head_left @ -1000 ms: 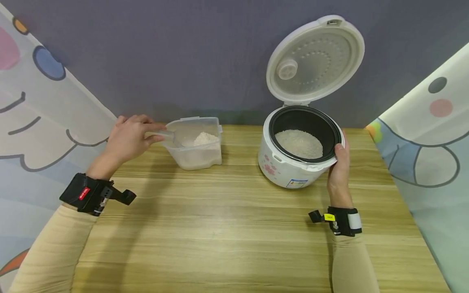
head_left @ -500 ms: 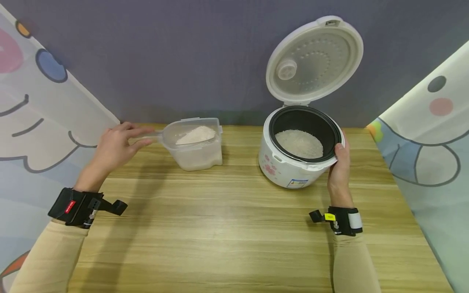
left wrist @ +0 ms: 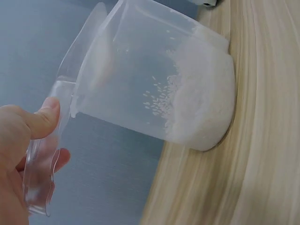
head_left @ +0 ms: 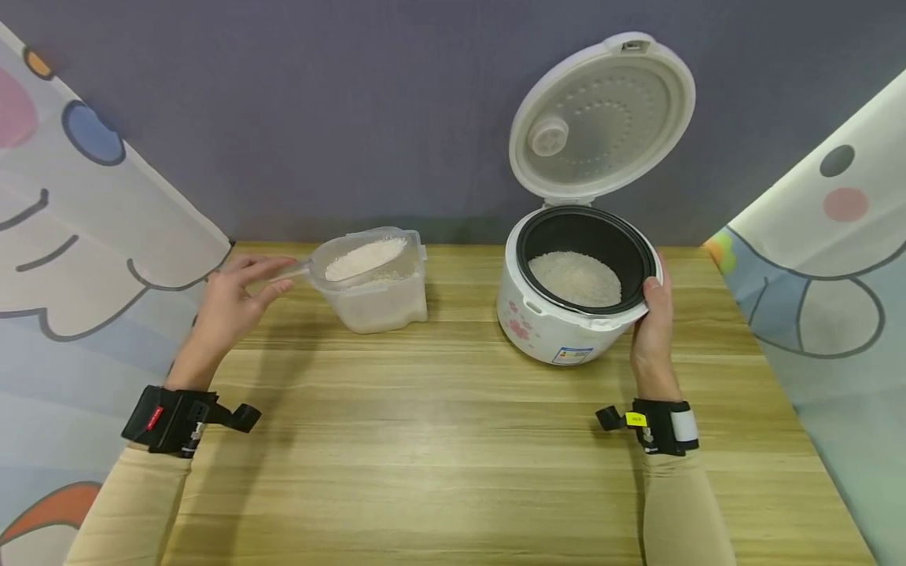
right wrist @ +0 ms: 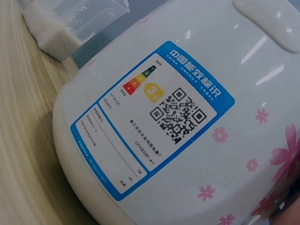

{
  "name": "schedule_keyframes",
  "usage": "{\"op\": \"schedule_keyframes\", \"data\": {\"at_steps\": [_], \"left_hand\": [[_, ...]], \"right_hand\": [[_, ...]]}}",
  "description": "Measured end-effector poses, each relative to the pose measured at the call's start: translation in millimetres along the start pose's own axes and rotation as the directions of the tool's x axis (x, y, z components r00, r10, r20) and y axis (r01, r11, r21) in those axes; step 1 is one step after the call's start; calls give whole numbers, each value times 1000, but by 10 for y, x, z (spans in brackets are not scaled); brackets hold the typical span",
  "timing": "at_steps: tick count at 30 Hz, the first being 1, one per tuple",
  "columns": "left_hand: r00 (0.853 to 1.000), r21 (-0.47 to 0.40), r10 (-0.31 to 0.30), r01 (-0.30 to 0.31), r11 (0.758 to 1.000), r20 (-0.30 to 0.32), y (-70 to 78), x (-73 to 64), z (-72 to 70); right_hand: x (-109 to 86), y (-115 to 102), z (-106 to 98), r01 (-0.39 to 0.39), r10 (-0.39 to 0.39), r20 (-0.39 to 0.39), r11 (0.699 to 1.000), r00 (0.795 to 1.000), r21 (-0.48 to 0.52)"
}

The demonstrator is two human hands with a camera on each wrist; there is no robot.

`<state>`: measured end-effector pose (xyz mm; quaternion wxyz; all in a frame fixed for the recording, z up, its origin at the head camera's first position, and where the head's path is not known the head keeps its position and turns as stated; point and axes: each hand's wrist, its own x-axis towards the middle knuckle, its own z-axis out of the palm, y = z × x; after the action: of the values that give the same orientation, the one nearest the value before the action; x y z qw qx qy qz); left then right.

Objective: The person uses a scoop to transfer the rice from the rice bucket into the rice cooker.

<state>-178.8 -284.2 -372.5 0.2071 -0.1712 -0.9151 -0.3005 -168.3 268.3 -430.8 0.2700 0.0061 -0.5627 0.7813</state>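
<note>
In the head view my left hand (head_left: 237, 303) pinches the handle of a clear plastic scoop (head_left: 300, 269) between thumb and fingers. White rice (head_left: 368, 258) fills the scoop's bowl, which lies level with the mouth of a translucent container (head_left: 378, 310). More rice (left wrist: 197, 98) shows through the container's wall in the left wrist view. My right hand (head_left: 653, 318) grips the right rim of a white rice cooker (head_left: 545, 328), thumb on top. Inside its black inner pot (head_left: 630, 244) lies a bed of rice (head_left: 576, 277). The wrist view shows the cooker's label (right wrist: 154, 117).
The cooker's lid (head_left: 602, 118) stands raised against a grey backdrop (head_left: 354, 118). Both vessels sit near the back of a wooden table (head_left: 425, 448). Cartoon-printed panels (head_left: 828, 236) rise on both sides.
My left hand has drawn left with the scoop, then shifted slightly right; the scoop's bowl has come up heaped with rice. The right hand keeps its hold on the cooker.
</note>
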Motion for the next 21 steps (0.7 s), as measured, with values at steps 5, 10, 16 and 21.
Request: {"op": "schedule_keyframes", "data": {"at_steps": [5, 10, 16, 21], "left_hand": [[998, -62, -42, 39, 997, -49, -23, -49, 54], [990, -132, -95, 81, 988, -104, -59, -106, 125], [980, -192, -76, 41, 981, -182, 16, -88, 221], [972, -217, -103, 56, 975, -212, 205, 1, 250]], "right_hand": [[0, 3, -8, -6, 6, -10, 1000, 1000, -10], [-5, 11, -2, -14, 14, -10, 1000, 1000, -15], [-9, 9, 0, -8, 7, -8, 1000, 1000, -25], [-4, 6, -7, -3, 3, -14, 1000, 1000, -31]]}}
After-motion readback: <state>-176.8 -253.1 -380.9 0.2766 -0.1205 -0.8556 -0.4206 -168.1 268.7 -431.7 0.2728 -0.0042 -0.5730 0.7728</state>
